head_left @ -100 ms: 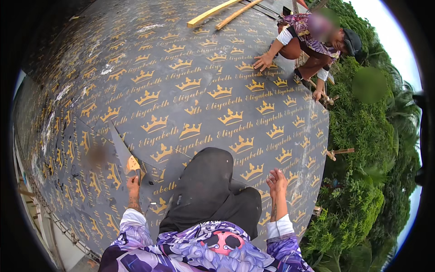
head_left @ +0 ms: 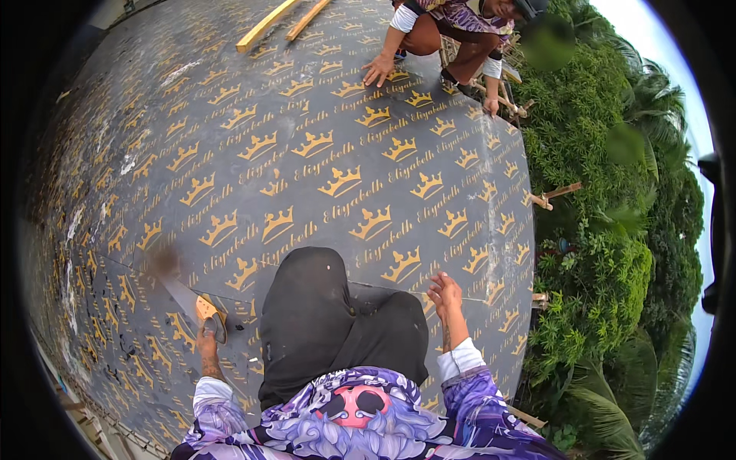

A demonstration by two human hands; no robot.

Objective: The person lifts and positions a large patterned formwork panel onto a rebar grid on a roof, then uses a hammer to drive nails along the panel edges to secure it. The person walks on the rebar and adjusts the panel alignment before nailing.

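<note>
My left hand [head_left: 208,337] is closed round the yellow handle of a handsaw [head_left: 210,309]. The saw's grey blade points away from me over the dark board, and a blurred spot covers its far end. My right hand [head_left: 446,297] holds nothing; its fingers are apart and loosely bent above the board on the right. Both hands are either side of my bent legs in black trousers [head_left: 307,322]. Beneath everything lies a large dark panel sheet [head_left: 291,180] with gold crown prints, crossed by a seam near my knees.
A co-worker [head_left: 429,31] crouches at the far right edge, one hand flat on the panel, the other at its edge. Two timber strips [head_left: 268,23] lie at the back. Past the right edge, wooden supports [head_left: 553,195] stick out before green trees [head_left: 606,284].
The view has swung, so the panel, timber strips and co-worker sit further left and higher. The saw in my left hand shows a little lower and further left.
</note>
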